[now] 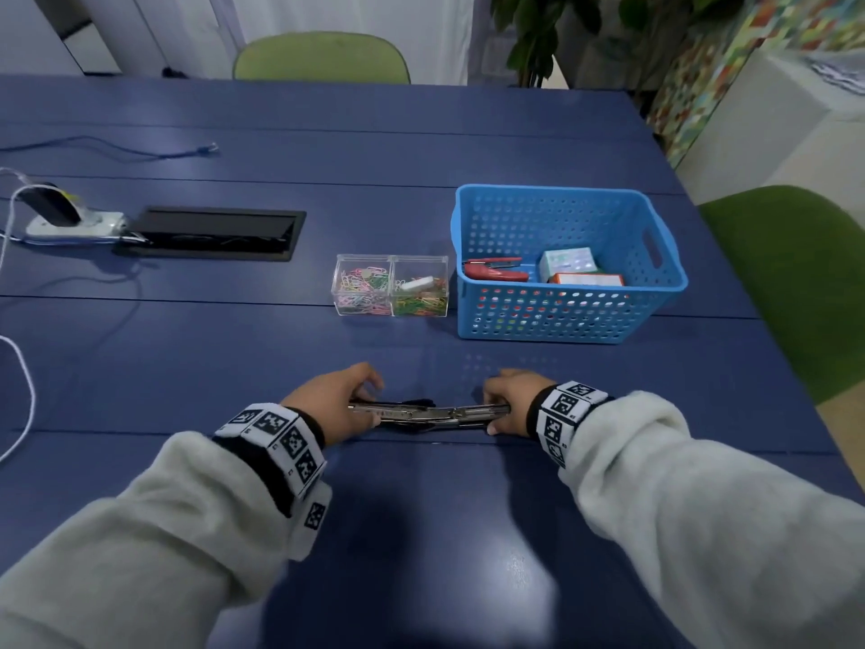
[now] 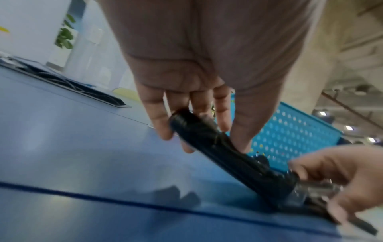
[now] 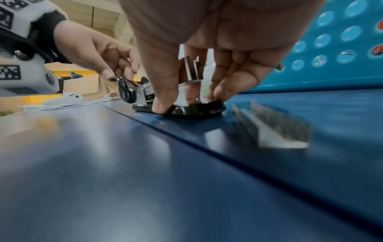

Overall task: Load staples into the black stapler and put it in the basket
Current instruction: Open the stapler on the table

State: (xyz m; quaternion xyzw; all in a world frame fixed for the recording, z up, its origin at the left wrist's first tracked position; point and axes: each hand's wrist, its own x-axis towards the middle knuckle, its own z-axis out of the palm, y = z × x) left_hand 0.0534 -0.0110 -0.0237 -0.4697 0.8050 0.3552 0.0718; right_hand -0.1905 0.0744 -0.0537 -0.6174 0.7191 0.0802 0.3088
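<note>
Here | black stapler (image 1: 428,416) splayed open | ends pinched between both hands' fingers (image 2: 159,121)

head view high, looking down; wrist views low, close; all share stapler (image 1: 428,414).

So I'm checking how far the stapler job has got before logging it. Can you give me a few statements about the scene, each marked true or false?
1. The black stapler lies opened out flat on the table. True.
2. The left hand holds one end of it and the right hand the other. True.
3. The black stapler is already in the blue basket. False: it is on the table, nearer the person than the basket.
4. The basket is empty. False: a red stapler and small boxes lie in it.
5. A strip of staples lies on the table beside the right hand. True.
6. The two clear boxes of paper clips stand right of the basket. False: left.
</note>
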